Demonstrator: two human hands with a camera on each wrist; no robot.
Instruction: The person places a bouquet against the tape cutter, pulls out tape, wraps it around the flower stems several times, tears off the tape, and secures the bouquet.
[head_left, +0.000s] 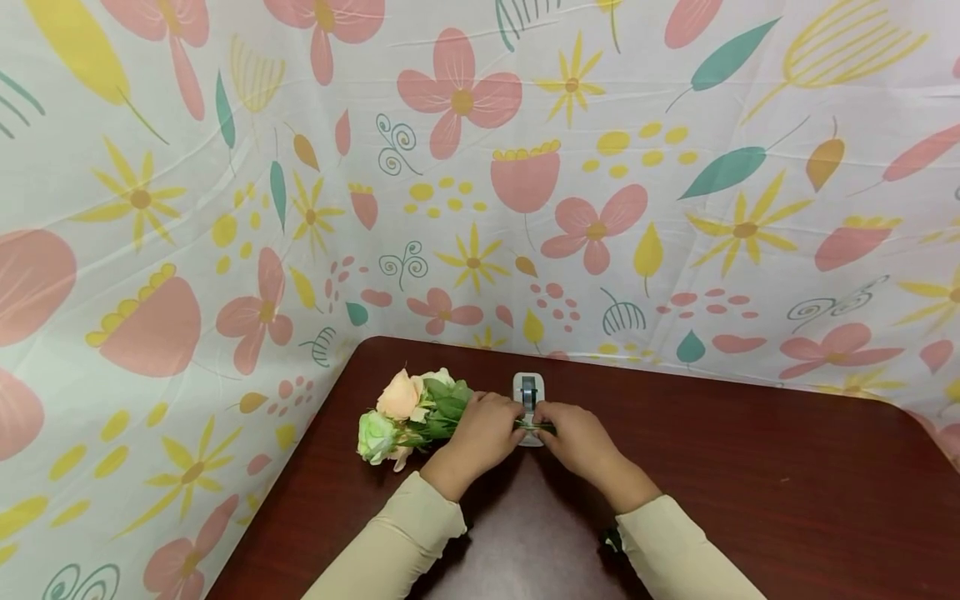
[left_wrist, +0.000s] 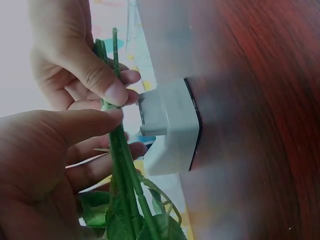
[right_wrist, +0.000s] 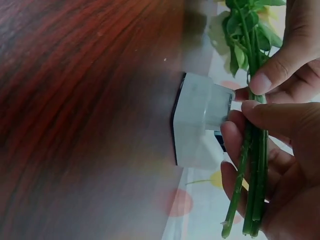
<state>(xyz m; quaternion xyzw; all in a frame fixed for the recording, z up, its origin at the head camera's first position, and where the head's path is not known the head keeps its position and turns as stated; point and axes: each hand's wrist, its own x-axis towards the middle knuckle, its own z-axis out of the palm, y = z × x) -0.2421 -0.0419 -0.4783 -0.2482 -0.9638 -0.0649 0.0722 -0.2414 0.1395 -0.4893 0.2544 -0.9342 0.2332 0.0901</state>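
Note:
A bunch of flowers with peach, cream and pale green blooms lies to the left, its green stems running rightward through both hands. My left hand pinches the stems between thumb and fingers, on the leafy side. Close beside it, my right hand pinches the same stems nearer their cut ends. The two thumbs almost meet, and a pale, shiny bit shows on the stems between them. Just behind the stems stands a white tape dispenser on the table, its front partly hidden by the hands.
The dark red-brown table has a glossy top with rounded back corners. A white cloth printed with pink, yellow and teal flowers hangs behind it and along its left side.

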